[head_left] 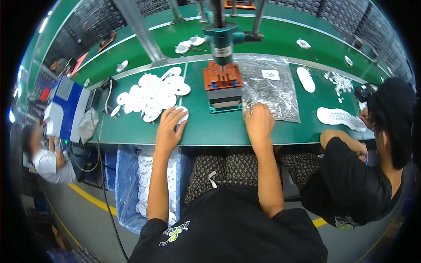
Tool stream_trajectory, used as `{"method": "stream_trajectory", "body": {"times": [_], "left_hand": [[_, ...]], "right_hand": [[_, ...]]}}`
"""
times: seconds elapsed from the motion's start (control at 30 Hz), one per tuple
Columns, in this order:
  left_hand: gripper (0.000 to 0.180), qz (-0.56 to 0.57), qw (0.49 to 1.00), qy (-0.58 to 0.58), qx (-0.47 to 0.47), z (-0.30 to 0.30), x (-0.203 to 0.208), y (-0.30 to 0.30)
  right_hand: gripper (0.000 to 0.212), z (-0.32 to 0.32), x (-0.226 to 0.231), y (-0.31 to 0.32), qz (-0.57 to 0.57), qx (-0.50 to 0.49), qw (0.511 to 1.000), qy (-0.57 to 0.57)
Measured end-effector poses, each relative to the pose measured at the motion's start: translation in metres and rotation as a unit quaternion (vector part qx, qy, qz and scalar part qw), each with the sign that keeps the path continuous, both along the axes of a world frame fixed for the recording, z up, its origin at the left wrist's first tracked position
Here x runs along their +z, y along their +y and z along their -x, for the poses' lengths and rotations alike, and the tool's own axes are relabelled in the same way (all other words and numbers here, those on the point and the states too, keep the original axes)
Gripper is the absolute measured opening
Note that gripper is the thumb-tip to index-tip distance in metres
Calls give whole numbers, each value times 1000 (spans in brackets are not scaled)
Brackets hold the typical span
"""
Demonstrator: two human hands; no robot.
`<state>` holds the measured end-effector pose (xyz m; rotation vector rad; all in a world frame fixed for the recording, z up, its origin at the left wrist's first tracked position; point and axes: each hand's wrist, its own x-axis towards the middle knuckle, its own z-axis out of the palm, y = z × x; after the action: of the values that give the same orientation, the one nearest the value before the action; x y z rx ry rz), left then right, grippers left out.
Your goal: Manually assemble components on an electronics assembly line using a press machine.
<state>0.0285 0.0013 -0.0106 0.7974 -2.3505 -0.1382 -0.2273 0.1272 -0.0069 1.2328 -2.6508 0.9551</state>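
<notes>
The discs (151, 96) are white, worktop (210, 131) green, fixture (213, 79) orange, trousers (241, 168) dark with tan motifs.

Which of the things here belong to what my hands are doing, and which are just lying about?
Likely in use:
white disc at your left hand
disc pile
bag of metallic pieces by your right hand
press

Seemingly lying about:
blue-and-white box
white parts on the rear green strip
</notes>
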Motion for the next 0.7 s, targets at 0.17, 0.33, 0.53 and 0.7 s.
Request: {"method": "stream_trajectory", "body": {"times": [0.17, 0.33, 0.53, 0.7], "left_hand": [[35, -61, 994, 94, -16, -2, -3, 6], [23, -201, 948, 230, 85, -3, -6, 4], [37, -325, 870, 354, 110, 37, -17, 8], [38, -371, 883, 279, 73, 65, -11, 28]], "right_hand": [[13, 7, -12, 6, 92, 2, 988, -121], [14, -3, -7, 15, 241, 8, 955, -174], [16, -30, -19, 21, 337, 94, 885, -306], [11, -70, -6, 13, 221, 207, 904, -303]]}}
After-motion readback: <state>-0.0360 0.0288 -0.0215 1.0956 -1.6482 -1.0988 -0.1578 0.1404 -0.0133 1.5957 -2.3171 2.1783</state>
